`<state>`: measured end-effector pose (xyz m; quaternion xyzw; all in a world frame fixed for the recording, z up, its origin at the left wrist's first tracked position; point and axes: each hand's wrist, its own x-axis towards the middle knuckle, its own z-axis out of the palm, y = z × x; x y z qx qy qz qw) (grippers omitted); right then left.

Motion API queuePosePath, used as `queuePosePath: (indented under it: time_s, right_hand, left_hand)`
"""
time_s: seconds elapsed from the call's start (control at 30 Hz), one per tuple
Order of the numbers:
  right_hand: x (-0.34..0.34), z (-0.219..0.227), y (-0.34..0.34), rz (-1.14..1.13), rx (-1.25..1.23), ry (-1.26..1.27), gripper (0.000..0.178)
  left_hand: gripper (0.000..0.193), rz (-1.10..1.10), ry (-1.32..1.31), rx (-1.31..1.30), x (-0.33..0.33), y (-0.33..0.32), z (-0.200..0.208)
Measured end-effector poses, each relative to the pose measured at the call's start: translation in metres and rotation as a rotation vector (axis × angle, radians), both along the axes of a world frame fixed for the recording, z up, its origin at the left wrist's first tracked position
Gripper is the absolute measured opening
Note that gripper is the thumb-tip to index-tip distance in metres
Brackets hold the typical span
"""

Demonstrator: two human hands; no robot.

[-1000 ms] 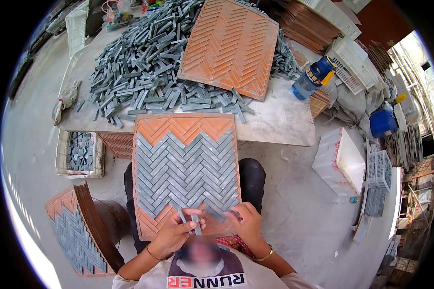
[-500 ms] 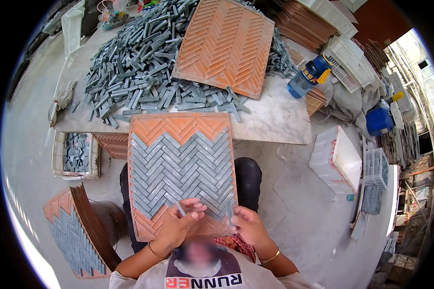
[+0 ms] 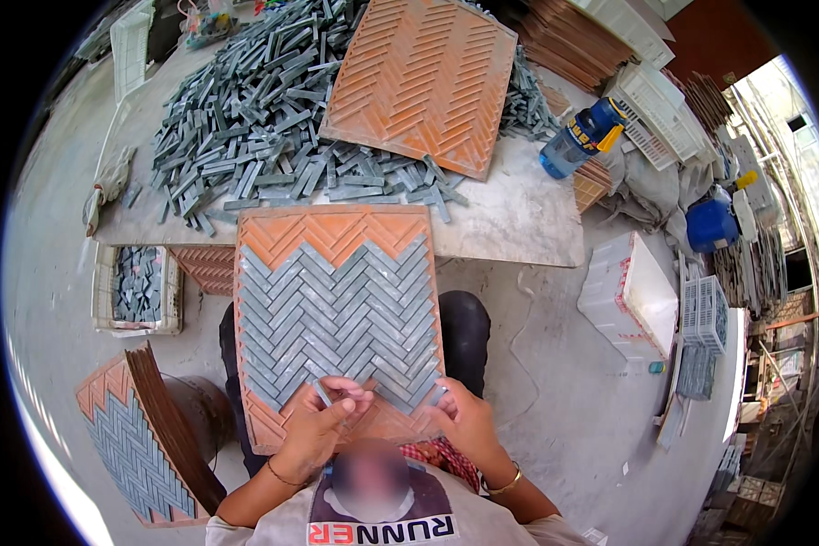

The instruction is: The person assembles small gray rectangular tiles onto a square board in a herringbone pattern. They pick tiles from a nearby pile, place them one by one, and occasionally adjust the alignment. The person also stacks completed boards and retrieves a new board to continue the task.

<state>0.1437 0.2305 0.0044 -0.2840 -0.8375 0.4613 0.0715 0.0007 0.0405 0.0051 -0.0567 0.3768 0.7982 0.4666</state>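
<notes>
An orange moulded tray (image 3: 337, 224) with herringbone grooves rests over my lap, its far edge at the table. Grey strip tiles (image 3: 337, 309) fill its middle in zigzag rows, and orange grooves show at the far and near ends. Above the near left part of the tray, my left hand (image 3: 317, 420) is closed on a small grey strip tile (image 3: 322, 393). My right hand (image 3: 467, 420) pinches another grey strip tile (image 3: 436, 397) at the tray's near right edge, beside the end of the tile rows. Its fingertips partly cover that tile.
A heap of loose strip tiles (image 3: 246, 118) covers the table (image 3: 519, 218), with an orange tray (image 3: 419, 82) lying on it. A blue bottle (image 3: 582, 136) stands at the right. Stacked tiled trays (image 3: 136, 446) and a tile crate (image 3: 175, 314) are at left; a white box (image 3: 623, 296) is at right.
My right hand has brought its tile from standing upright above the tray down to the right edge of the tile rows. My left hand still holds its tile. The view has shifted slightly.
</notes>
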Motion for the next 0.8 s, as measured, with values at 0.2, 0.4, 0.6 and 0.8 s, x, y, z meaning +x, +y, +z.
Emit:
queuePosePath:
  time_s: [0.2,0.4,0.6,0.8]
  right_hand:
    - [0.003,-0.014,0.005,-0.032,0.054,0.004,0.051]
    - [0.001,-0.015,-0.008,-0.054,0.118,0.047,0.047]
    - [0.005,-0.018,-0.010,-0.044,0.137,0.091,0.037]
    - [0.007,-0.014,-0.013,0.092,0.201,0.128,0.039]
  left_hand:
    - [0.017,0.044,0.002,-0.063,0.000,-0.006,-0.002]
    - [0.018,0.033,0.006,-0.069,0.001,-0.007,-0.001]
    - [0.018,0.004,-0.058,-0.047,0.004,-0.005,-0.001]
    - [0.018,-0.026,-0.050,-0.026,0.007,-0.003,-0.004]
